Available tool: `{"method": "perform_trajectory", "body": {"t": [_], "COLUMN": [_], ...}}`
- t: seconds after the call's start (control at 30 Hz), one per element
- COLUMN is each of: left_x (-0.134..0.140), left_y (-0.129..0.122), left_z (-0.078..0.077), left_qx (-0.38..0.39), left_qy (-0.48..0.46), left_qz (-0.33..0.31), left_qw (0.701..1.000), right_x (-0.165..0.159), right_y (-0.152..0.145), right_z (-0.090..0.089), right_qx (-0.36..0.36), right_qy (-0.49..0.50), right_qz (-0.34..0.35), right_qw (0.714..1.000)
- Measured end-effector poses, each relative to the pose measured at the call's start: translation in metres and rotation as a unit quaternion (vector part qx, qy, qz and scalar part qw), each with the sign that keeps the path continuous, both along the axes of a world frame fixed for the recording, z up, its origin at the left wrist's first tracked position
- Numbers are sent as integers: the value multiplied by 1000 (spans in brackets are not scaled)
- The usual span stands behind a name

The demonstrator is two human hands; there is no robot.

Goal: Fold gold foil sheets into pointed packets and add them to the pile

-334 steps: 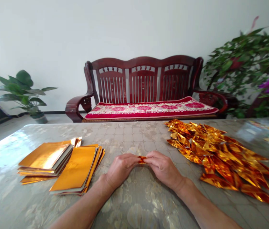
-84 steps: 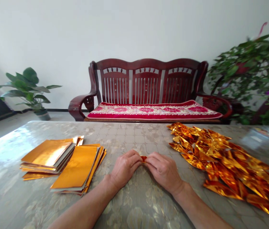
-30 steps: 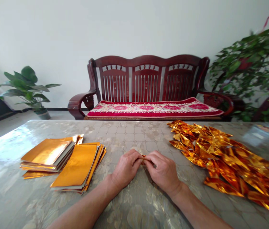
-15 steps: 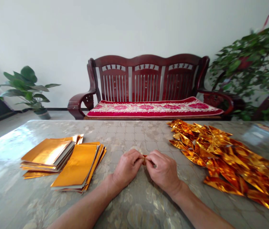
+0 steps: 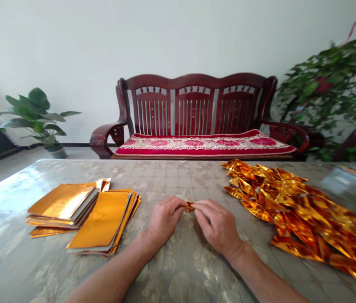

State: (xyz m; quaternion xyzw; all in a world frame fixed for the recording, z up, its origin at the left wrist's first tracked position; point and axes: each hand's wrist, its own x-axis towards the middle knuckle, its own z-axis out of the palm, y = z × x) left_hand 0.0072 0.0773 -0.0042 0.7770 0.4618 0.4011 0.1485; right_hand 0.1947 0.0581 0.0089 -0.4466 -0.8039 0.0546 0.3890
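Between my two hands, at the middle of the table, is a small piece of folded gold foil paper (image 5: pixel 189 206), mostly covered by fingers. My left hand (image 5: pixel 166 219) pinches its left end with thumb and forefinger. On the other end, the fingers of my right hand (image 5: pixel 217 225) are closed, the thumb sitting a little lower. To the left lie two stacks of flat gold foil sheets (image 5: pixel 100 221), one partly beside the other. A heap of folded gold foil pieces (image 5: pixel 291 202) with pointed ends spreads over the right side.
The table (image 5: pixel 178 269) has a glossy, patterned cover. A clear plastic bag (image 5: pixel 338 180) lies at the far right edge. Beyond the table stands a dark red wooden bench (image 5: pixel 193 109) with a red floral cushion (image 5: pixel 203 145). Potted plants (image 5: pixel 37 118) flank it.
My hands have spread slightly apart, and the right fingers have straightened along the foil piece. More of its gold surface shows between the fingertips. The stacks and heap stay put.
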Motion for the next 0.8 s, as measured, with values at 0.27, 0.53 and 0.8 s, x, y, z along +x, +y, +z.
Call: {"method": "perform_trajectory", "body": {"t": [0.27,0.53,0.8], "left_x": [-1,-1,1], "left_y": [-4,-2,-7], "left_z": [4,1,5], "left_qx": [41,50,29], "left_qy": [41,61,49], "left_qz": [-23,-55,-69], "left_qw": [998,995,996], "right_x": [1,1,-1], "right_y": [4,9,8], "right_z": [-4,-14,-11], "right_qx": [-37,-89,-75], "right_qy": [88,95,47], "right_qz": [-3,-49,-53], "right_qw": [995,990,995]}}
